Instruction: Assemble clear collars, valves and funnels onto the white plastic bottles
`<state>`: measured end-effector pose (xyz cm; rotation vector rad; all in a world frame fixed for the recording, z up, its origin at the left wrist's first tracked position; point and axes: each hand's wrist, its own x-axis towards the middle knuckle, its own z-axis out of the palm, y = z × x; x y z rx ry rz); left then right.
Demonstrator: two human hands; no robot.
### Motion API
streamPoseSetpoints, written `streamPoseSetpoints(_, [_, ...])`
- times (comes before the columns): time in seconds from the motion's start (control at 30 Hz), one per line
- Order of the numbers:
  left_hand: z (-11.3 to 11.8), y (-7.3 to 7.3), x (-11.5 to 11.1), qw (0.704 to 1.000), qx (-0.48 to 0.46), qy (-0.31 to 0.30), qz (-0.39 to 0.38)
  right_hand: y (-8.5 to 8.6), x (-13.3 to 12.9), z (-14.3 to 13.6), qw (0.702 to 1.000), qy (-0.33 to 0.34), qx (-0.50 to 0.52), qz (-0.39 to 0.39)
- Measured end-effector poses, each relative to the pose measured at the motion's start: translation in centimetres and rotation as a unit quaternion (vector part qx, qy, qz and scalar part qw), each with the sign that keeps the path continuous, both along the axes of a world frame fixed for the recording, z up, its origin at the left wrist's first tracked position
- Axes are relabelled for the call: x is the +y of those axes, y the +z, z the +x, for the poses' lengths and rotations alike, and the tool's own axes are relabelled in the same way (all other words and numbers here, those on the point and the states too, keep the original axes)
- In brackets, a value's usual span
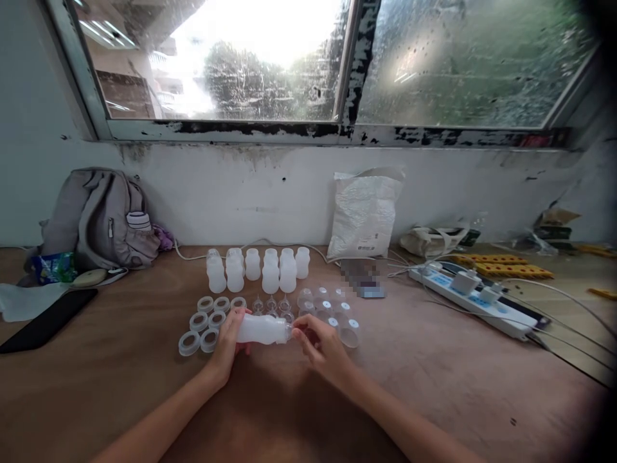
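A frosted white baby bottle [263,328] lies sideways in the air above the table, its mouth pointing right. My left hand [228,341] is wrapped round its base end. At the mouth, the fingertips of my right hand [318,341] pinch a small clear piece [288,329] that looks like a bottle nipple; the fingers partly cover it. Behind the held bottle stand clear nipples [271,302] in rows. Translucent collar rings [198,321] lie left of my left hand. Clear domed caps [344,315] are grouped beyond and right of my right hand.
Several white bottles [252,265] stand in rows near the wall. A white pouch [364,215] leans there. To the right lies a power strip [475,302] with plugs and cables. At left are a grey backpack [99,218] and a black flat object [48,320].
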<state>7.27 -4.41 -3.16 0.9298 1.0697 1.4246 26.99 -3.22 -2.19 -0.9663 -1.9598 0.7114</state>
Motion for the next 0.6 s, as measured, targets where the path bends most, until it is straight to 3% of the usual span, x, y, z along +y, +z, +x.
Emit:
streamPoseSetpoints(0.17, [0.9, -0.3, -0.3, 0.985, -0.101, -0.054, -0.133, 0.1, -0.7, -0.9, 0.992, 0.099, 0.055, -0.054])
streamPoseSetpoints(0.27, [1.0, -0.2, -0.6, 0.986, -0.077, -0.099, -0.109, -0.3, -1.0, -1.4, 0.991, 0.116, 0.061, -0.041])
streamPoseSetpoints(0.37, [0.6, 0.1, -0.6, 0.98, -0.047, -0.168, -0.097, -0.2, -0.9, -1.3, 0.984, 0.114, 0.1, -0.088])
streamPoseSetpoints(0.47, [0.3, 0.5, -0.7, 0.954, -0.033, -0.273, -0.122, 0.5, -0.8, -0.9, 0.96, 0.122, 0.19, -0.168])
streamPoseSetpoints(0.6, [0.4, 0.7, -1.4, 0.904, -0.048, -0.404, -0.129, 1.6, -0.8, -0.8, 0.902, 0.171, 0.284, -0.276])
